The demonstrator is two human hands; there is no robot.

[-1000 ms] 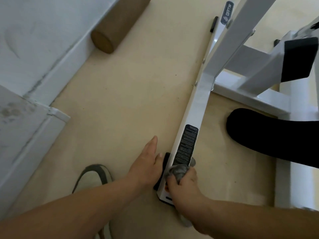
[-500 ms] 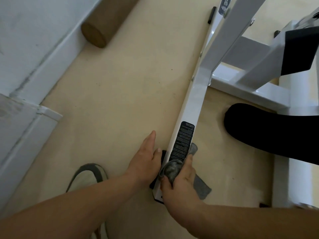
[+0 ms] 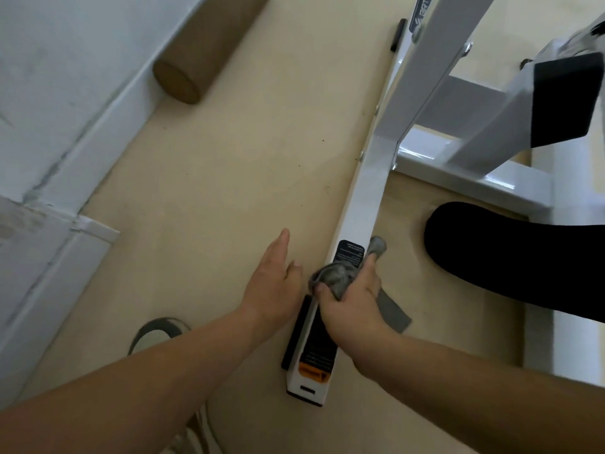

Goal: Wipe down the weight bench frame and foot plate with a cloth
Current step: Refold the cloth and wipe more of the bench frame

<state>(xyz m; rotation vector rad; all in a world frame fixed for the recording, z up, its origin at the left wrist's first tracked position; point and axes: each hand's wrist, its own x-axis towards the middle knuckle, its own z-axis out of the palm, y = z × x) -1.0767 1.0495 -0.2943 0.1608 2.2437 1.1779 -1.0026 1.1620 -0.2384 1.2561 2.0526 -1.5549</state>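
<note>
The white weight bench frame point(image 3: 366, 191) lies along the beige floor, running from bottom centre to upper right. Its floor rail carries a black label and, near the end cap, a black and orange warning sticker point(image 3: 314, 358). My right hand point(image 3: 350, 303) grips a bunched grey cloth point(image 3: 337, 276) and presses it on top of the rail, over the lower part of the black label. A loose tail of the cloth hangs to the right of the rail. My left hand point(image 3: 271, 276) rests flat on the floor with straight fingers, just left of the rail.
A brown cylindrical roll point(image 3: 196, 57) lies against the white skirting board point(image 3: 85, 152) at upper left. A black padded part point(image 3: 510, 257) sits to the right of the rail. A white cross member point(image 3: 465, 175) and angled uprights rise at upper right. My shoe point(image 3: 154, 335) shows below my left forearm.
My right hand has slid the cloth up the rail away from the end cap, uncovering the orange and black sticker. My left hand stays flat on the floor beside the rail.
</note>
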